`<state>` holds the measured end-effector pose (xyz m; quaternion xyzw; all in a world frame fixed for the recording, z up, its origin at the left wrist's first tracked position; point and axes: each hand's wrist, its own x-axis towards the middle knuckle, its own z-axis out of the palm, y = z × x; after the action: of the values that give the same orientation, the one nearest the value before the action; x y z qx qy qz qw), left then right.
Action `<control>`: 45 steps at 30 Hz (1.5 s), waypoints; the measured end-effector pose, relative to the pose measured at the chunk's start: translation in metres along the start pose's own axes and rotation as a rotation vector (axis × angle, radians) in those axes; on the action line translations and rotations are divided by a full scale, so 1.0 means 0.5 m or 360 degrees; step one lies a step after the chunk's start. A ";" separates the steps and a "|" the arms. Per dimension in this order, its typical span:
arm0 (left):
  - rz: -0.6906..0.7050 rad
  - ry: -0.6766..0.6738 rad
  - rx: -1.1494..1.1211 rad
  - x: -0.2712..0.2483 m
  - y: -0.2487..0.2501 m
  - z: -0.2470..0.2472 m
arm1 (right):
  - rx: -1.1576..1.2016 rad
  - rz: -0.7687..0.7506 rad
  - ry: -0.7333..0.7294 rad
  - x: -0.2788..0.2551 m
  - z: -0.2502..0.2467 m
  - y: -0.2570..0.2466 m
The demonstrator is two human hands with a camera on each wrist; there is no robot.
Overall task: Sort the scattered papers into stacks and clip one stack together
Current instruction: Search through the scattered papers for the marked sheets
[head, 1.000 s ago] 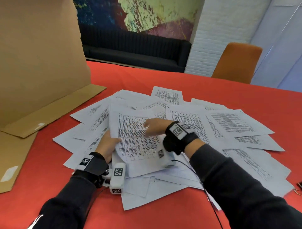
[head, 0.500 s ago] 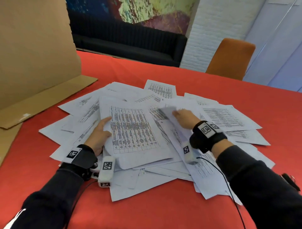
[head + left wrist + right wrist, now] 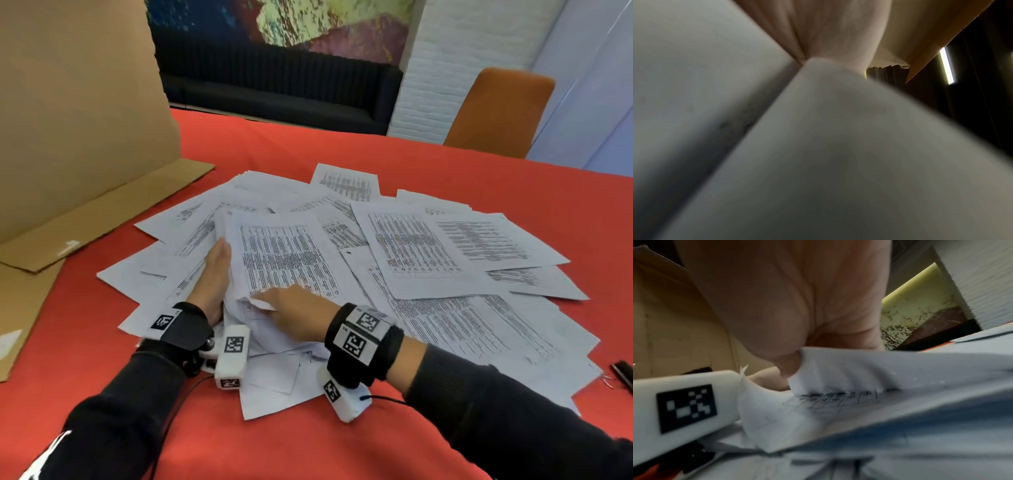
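Printed white papers (image 3: 428,246) lie scattered across the red table (image 3: 308,144). My left hand (image 3: 215,274) grips the left edge of a gathered stack (image 3: 291,260), its fingers hidden beneath the sheets. My right hand (image 3: 294,313) lies on the stack's near edge and pinches a curled sheet corner. In the right wrist view the thumb of my right hand (image 3: 797,305) presses the crumpled sheet (image 3: 859,386). The left wrist view shows only blurred paper (image 3: 838,146) against my left hand (image 3: 834,32). A black binder clip (image 3: 622,374) sits at the far right table edge.
A tall cardboard sheet (image 3: 68,120) stands at the left, with flat cardboard flaps (image 3: 102,212) lying on the table beside the papers. An orange chair (image 3: 496,113) stands behind the far edge. Bare red cloth shows near me and beyond the pile.
My right hand has come back from the sheets on the right to the near edge of the stack. My left hand has stayed at the stack's left edge.
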<state>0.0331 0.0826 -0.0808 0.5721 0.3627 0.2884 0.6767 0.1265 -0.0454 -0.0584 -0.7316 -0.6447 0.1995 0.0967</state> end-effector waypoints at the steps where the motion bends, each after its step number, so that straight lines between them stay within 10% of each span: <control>1: 0.0023 -0.0002 0.0044 -0.004 0.003 0.004 | 0.0013 -0.0026 -0.0004 0.002 0.007 0.001; 9: 0.0207 -0.0030 0.0398 -0.007 -0.014 0.000 | 0.0516 0.0228 -0.0104 -0.076 -0.103 0.051; 12: 0.0224 0.0012 0.0474 -0.015 -0.009 0.001 | 0.0047 0.0681 0.0083 -0.138 -0.166 0.171; 15: 0.0235 -0.0018 0.0442 -0.018 0.001 0.007 | -0.0262 0.1145 -0.0197 -0.185 -0.137 0.257; 24: 0.0271 -0.0165 0.0201 -0.023 0.065 0.078 | -0.0515 0.1412 0.0025 -0.190 -0.099 0.253; 34: -0.0242 -0.0396 0.0371 -0.030 0.025 0.084 | -0.0248 0.0941 0.0653 -0.186 -0.255 0.183; 40: -0.0275 -0.0395 -0.0096 -0.037 0.016 0.085 | 0.0557 0.0409 -0.0142 -0.121 -0.159 0.034; 45: -0.0167 -0.0501 0.0252 -0.039 0.005 0.078 | 0.0300 0.0925 0.0390 -0.146 -0.214 0.171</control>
<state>0.0539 0.0455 -0.0720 0.6420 0.3032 0.1300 0.6920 0.2416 -0.1177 0.0161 -0.8913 -0.3714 0.1881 0.1798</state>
